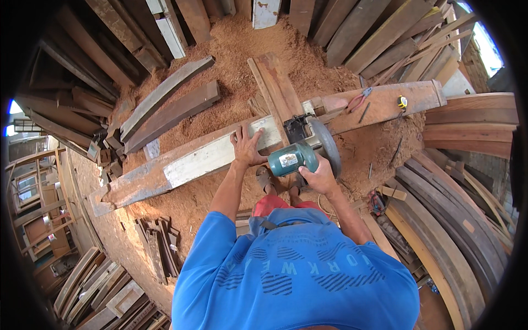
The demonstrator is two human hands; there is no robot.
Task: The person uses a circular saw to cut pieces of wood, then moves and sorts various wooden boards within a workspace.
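My right hand (pixel 320 175) is wrapped round the handle of a circular saw with a green motor housing (pixel 285 160) and a grey blade guard (pixel 325 144). The saw sits at the near end of a brown plank (pixel 273 82), where it meets a white-painted board (pixel 201 160). My left hand (pixel 247 145) lies on that board, fingers spread, its thumb side close to the motor housing. Under these pieces runs a long, worn beam (pixel 129 184), slanting across the view. The blade's cutting edge is hidden by the saw's body.
On the beam's right part lie red-handled pliers (pixel 359 100) and a yellow tape measure (pixel 402 102). Two curved timbers (pixel 168 96) rest on sawdust (pixel 236 41) at the far left. Stacked curved planks (pixel 440 220) stand to the right. My feet (pixel 265 179) are just below the saw.
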